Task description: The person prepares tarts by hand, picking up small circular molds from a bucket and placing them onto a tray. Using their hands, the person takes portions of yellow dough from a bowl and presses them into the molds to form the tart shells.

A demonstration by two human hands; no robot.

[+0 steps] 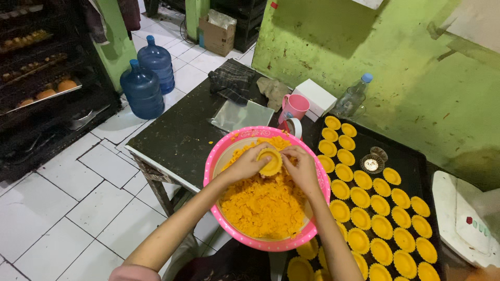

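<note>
Both my hands meet over a pink bowl (214,162) full of crumbly orange dough (263,205). My left hand (247,165) and my right hand (301,167) together hold a small round tart mould lined with orange dough (271,162), thumbs pressing into its cup. To the right lies a black baking tray (411,156) covered with several dough-lined tart shells (360,196) in rows. Two empty metal moulds (374,161) sit on the tray near its far end.
A dark table (177,135) carries a pink mug (296,106), a white box (314,96), a plastic bottle (352,99), folded cloths (232,78) and a plastic sheet (240,115). Two blue water jugs (143,91) stand on the tiled floor. An oven rack with baked goods (36,73) is at the left. A white appliance (463,218) is at the right.
</note>
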